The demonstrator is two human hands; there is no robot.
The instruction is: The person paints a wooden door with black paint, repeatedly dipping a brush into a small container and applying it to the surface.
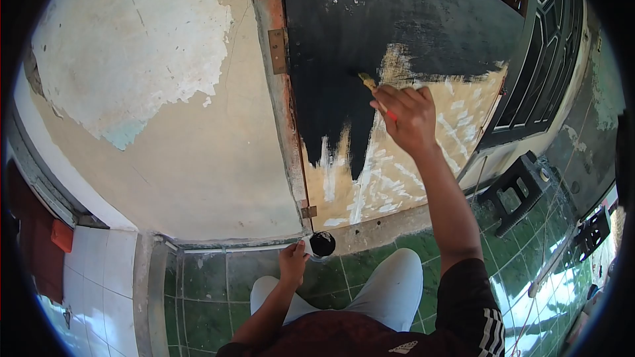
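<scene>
White-streaked tan door, raggedly black above, right grip closed round brush, left grip closed on container

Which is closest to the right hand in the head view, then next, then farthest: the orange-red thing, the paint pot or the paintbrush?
1. Paintbrush: gripped in the right hand.
2. Paint pot: lower down, at the left hand.
3. Orange-red thing: far left.
</scene>
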